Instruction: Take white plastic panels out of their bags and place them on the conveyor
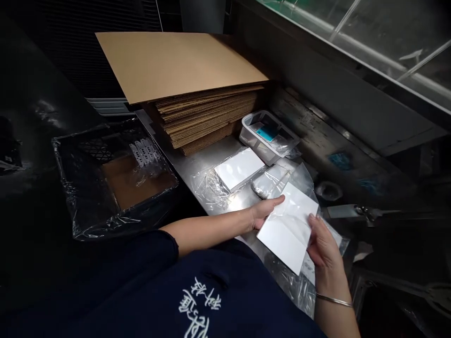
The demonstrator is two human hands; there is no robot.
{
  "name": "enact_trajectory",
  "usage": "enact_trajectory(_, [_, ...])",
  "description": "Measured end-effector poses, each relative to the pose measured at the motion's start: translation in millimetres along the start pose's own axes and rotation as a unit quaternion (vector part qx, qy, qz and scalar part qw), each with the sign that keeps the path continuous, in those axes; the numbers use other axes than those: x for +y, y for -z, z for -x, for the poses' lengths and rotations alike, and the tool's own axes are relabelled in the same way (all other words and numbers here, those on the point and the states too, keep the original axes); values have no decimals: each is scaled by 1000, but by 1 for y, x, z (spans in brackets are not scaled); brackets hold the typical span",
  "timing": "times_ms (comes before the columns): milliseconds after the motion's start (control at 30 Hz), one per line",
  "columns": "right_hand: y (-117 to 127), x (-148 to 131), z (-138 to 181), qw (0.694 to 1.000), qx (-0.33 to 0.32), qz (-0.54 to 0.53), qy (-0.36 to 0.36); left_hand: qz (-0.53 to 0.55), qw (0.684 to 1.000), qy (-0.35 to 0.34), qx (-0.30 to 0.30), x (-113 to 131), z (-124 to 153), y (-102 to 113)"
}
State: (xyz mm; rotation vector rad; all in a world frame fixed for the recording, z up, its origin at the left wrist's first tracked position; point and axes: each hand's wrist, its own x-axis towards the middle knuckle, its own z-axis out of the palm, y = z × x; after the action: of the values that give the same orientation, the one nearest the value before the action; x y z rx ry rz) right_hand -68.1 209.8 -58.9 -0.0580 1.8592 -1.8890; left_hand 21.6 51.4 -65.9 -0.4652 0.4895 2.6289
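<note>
Both my hands hold a white flat card in a clear plastic sleeve [287,225] over a metal table [197,162]. My left hand [265,211] grips its upper left edge, thumb on top. My right hand [322,244] is closed on its right edge; a thin bracelet circles that wrist. A second white card in a clear bag [237,168] lies on the table just beyond. Loose clear plastic bags [278,180] lie between the two cards.
A tall stack of flat cardboard sheets [197,105] stands at the back of the table. A clear plastic tray [268,134] with small items sits to its right. A black crate lined with plastic [112,180] holds metal parts at the left.
</note>
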Motion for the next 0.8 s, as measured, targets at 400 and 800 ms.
enact_trajectory(400, [-13, 17, 22, 992, 98, -83, -2, -25, 999, -15, 19, 6, -4, -11])
enact_trajectory(800, [-23, 6, 14, 993, 108, -52, -1, -7, 1000, -26, -12, 11, -5, -3])
